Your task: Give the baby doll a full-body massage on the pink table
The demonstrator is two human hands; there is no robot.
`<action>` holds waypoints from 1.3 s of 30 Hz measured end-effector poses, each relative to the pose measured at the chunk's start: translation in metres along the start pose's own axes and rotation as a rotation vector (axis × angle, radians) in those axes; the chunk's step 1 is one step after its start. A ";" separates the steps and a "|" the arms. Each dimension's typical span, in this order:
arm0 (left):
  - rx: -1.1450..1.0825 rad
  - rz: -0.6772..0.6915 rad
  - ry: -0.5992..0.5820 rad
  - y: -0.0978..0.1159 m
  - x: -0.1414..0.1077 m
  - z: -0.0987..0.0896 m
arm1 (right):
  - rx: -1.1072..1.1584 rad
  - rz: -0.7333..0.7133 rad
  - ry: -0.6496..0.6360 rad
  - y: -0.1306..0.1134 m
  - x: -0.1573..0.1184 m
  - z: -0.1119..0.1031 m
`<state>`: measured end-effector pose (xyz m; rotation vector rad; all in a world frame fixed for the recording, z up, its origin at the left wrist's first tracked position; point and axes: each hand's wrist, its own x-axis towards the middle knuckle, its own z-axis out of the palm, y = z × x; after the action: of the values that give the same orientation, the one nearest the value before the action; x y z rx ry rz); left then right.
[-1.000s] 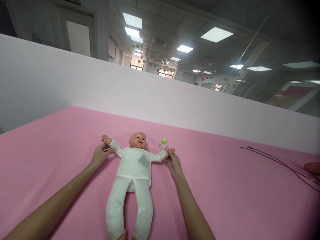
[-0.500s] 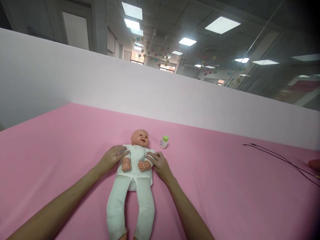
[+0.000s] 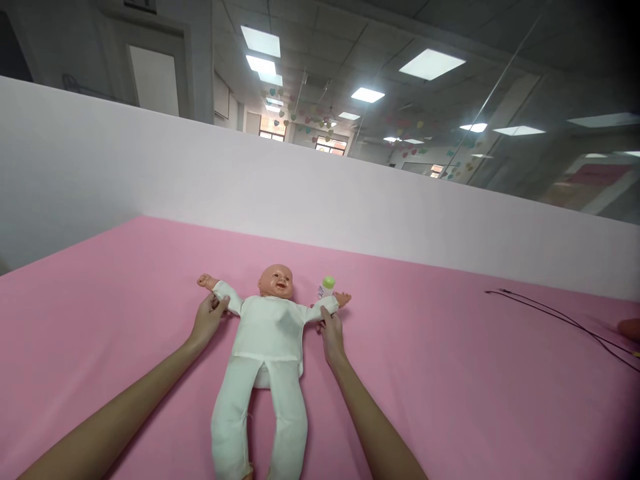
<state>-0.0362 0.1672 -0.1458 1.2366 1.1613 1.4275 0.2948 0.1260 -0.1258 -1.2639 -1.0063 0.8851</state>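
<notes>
Between the two hands, a doll [image 3: 270, 327], each outstretched arm gripped.

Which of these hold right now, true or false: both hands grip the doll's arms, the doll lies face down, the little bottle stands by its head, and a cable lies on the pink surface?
1. Left hand and right hand each grip an arm of the doll, spread outward. True.
2. The doll lies face down. False: it lies face up.
3. The small bottle with a green cap stands beside the doll's head. True.
4. A black cable lies across the doll's legs. False: it lies far off on the pink surface.
</notes>
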 end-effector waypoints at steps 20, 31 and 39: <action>0.745 1.011 -0.221 0.017 -0.021 0.010 | -0.641 -0.814 -0.402 -0.008 -0.022 0.008; -0.041 -0.090 0.139 0.011 -0.001 -0.001 | 0.172 0.042 0.102 0.008 0.011 -0.012; 0.316 0.542 -0.112 0.013 -0.014 0.006 | -0.483 -0.757 -0.268 -0.003 -0.005 -0.010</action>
<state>-0.0296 0.1518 -0.1347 1.9376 1.0450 1.5662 0.3025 0.1179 -0.1234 -1.0181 -1.8273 0.2182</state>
